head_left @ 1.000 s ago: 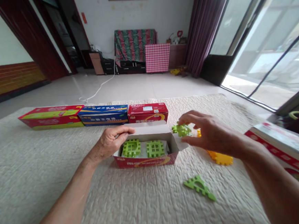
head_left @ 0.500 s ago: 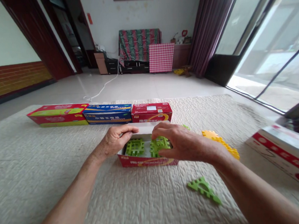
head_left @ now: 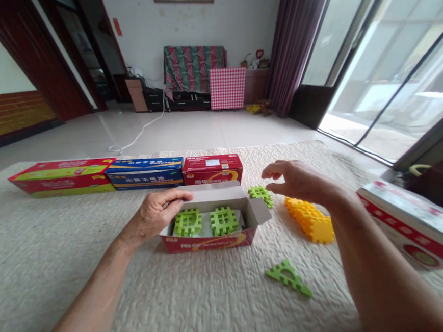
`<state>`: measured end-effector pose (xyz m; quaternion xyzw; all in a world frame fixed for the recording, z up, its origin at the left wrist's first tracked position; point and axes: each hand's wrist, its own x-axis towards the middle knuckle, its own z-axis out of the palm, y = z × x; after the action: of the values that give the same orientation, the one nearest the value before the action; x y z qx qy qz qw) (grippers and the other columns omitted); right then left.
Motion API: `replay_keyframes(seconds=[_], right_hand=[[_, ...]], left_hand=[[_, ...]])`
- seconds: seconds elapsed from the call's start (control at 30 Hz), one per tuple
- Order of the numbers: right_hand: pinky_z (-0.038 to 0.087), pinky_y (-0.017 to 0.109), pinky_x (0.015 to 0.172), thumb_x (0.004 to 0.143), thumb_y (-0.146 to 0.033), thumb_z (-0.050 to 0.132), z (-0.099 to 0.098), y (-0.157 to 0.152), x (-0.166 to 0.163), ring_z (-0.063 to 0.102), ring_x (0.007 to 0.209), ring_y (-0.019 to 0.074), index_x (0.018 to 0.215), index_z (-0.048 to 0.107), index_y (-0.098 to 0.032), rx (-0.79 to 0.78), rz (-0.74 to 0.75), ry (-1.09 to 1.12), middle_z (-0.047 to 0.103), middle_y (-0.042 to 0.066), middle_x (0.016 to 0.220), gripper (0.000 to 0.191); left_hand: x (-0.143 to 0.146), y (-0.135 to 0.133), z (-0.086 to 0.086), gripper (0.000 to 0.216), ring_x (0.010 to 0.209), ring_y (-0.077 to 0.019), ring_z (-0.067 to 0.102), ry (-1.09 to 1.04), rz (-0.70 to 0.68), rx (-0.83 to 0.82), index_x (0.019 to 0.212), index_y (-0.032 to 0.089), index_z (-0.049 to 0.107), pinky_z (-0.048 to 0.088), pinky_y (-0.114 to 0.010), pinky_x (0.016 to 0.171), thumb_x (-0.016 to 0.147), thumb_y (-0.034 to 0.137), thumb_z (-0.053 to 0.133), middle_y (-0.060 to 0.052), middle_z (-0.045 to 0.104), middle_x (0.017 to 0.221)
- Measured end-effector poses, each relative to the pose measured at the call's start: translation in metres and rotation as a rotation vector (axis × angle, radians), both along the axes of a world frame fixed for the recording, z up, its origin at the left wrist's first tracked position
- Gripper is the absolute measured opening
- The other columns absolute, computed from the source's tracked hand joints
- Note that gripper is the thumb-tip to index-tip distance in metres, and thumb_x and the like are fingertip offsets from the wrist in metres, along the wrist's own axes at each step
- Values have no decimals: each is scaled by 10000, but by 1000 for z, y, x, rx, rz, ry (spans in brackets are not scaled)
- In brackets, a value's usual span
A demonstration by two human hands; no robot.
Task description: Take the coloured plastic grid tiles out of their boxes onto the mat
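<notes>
An open red cardboard box lies in front of me, its back flap raised. Two green toothed plastic building pieces, one on the left and one on the right, sit inside it. My left hand grips the box's back left corner, thumb and fingers on the flap. To the right, my right hand hovers with nothing in it, fingers apart. Just left of that hand a green square piece lies on the mat. Yellow toothed pieces, set together in a row, lie below it.
Behind the open box stand a red-and-yellow box, a blue box and another red box, side by side. A green triangular piece lies nearer me on the quilted mat. A white-and-red carton stands at right.
My right hand has moved from over the right green piece in the box to the right, away from it, leaving that piece inside. My left hand stays at the box. The view has shifted slightly.
</notes>
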<state>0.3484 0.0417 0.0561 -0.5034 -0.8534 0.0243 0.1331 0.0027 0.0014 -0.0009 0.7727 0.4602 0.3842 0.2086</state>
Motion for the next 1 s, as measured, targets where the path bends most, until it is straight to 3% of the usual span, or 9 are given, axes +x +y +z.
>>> replay_keyframes(seconds=[0.1, 0.2, 0.4, 0.53, 0.87, 1.0], right_hand=[[483, 293, 694, 734, -208, 621, -16, 11, 7, 646, 763, 168, 955, 716, -213, -139, -61, -152, 719, 42, 876, 240], [488, 304, 705, 722, -198, 627, -26, 14, 3, 641, 796, 183, 949, 713, -204, -179, -63, -189, 710, 63, 911, 243], [466, 325, 932, 686, -114, 664, -37, 15, -5, 601, 1074, 210, 1176, 605, -194, -174, 88, -74, 623, 101, 1221, 500], [490, 329, 855, 727, -133, 643, -42, 16, -8, 636, 960, 212, 1090, 633, -193, -193, 140, -102, 679, 91, 1071, 368], [480, 388, 913, 734, -164, 620, -18, 11, -1, 634, 1025, 243, 1159, 620, -184, -92, 55, -74, 676, 108, 1141, 426], [480, 375, 932, 764, -197, 610, -5, -1, -9, 626, 1051, 224, 1197, 596, -211, 33, 171, 89, 660, 81, 1176, 434]], left_hand=[[-2, 1, -1, 253, 954, -186, 685, 22, 5, -3, 980, 204, 741, 526, -280, 902, 840, 297, 553, -30, 751, 1001], [-3, 1, -2, 255, 960, -182, 683, 34, 6, -7, 992, 203, 738, 524, -261, 891, 842, 297, 554, -27, 750, 1013], [-3, 1, -2, 258, 957, -190, 685, 31, 14, -10, 982, 198, 738, 527, -269, 885, 839, 313, 558, -36, 751, 1010], [-3, 1, -2, 255, 957, -190, 683, 37, 10, -11, 987, 203, 738, 525, -270, 889, 838, 304, 558, -32, 749, 1012], [-1, 0, 0, 253, 958, -192, 681, 10, 8, -8, 973, 210, 743, 523, -301, 922, 828, 298, 556, -30, 751, 1006], [0, 0, 0, 256, 963, -182, 681, 5, 0, -12, 982, 198, 739, 522, -293, 922, 833, 282, 549, -35, 748, 1016]])
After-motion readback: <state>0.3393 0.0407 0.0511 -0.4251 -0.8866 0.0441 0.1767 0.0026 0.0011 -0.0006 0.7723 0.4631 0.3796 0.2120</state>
